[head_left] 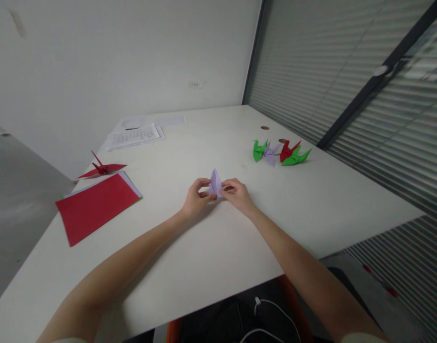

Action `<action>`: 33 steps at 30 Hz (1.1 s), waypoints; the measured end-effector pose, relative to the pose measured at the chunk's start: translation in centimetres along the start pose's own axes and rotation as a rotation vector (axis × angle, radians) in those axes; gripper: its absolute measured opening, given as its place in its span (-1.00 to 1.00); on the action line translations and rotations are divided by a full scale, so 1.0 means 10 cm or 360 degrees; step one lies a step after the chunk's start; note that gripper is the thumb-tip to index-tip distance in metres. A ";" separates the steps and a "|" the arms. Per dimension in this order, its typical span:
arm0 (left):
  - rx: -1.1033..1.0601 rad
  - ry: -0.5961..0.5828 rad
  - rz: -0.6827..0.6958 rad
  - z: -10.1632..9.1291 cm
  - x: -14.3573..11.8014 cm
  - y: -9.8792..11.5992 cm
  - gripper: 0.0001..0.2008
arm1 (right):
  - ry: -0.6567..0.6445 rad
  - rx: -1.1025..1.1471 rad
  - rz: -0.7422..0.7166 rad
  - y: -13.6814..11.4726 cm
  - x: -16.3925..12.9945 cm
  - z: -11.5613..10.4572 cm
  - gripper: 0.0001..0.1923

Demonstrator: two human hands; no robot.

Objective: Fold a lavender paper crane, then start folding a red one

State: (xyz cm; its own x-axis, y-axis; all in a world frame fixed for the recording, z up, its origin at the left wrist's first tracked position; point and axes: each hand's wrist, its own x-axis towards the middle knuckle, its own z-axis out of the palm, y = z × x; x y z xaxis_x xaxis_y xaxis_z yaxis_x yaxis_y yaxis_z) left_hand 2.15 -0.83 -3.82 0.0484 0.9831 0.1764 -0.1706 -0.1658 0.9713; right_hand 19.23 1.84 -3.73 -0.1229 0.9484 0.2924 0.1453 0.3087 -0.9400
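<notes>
A small piece of folded lilac origami paper (215,183) stands point-up between my hands, over the middle of the white table. My left hand (197,196) pinches its left side, thumb low and fingers behind. On the opposite side, my right hand (238,194) grips the lower right edge between thumb and fingers. Creases run down the paper from its tip; its lower corners are partly covered by my fingertips.
Left of my arms lies a stack of red paper (98,207), with a red paper crane (102,168) behind it. Printed sheets (136,136) and a pen rest farther back. Green cranes (260,150), a lilac crane (271,153) and a red crane (288,150) stand at right near the blinds.
</notes>
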 end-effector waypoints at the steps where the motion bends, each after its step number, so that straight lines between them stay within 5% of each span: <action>1: -0.0010 -0.0018 -0.0024 0.00 0.00 0.01 -0.42 | -0.0006 0.0009 -0.0005 -0.01 0.00 -0.01 -0.77; 14: -0.0114 -0.0203 -0.0072 0.00 0.00 0.17 -0.61 | -0.0135 0.0204 0.0060 -0.06 -0.01 -0.04 -0.77; 33: -0.0347 -0.0093 -0.0338 -0.01 0.01 0.19 -0.72 | -0.0338 -0.0001 -0.0074 -0.13 -0.04 -0.11 -0.88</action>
State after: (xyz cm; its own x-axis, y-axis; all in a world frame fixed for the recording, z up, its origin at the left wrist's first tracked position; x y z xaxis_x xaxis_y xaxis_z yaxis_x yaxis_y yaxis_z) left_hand 1.74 -1.06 -1.98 0.1609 0.9869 -0.0122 -0.3573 0.0697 0.9314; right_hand 20.16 1.18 -2.44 -0.3337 0.8964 0.2917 0.1350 0.3517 -0.9263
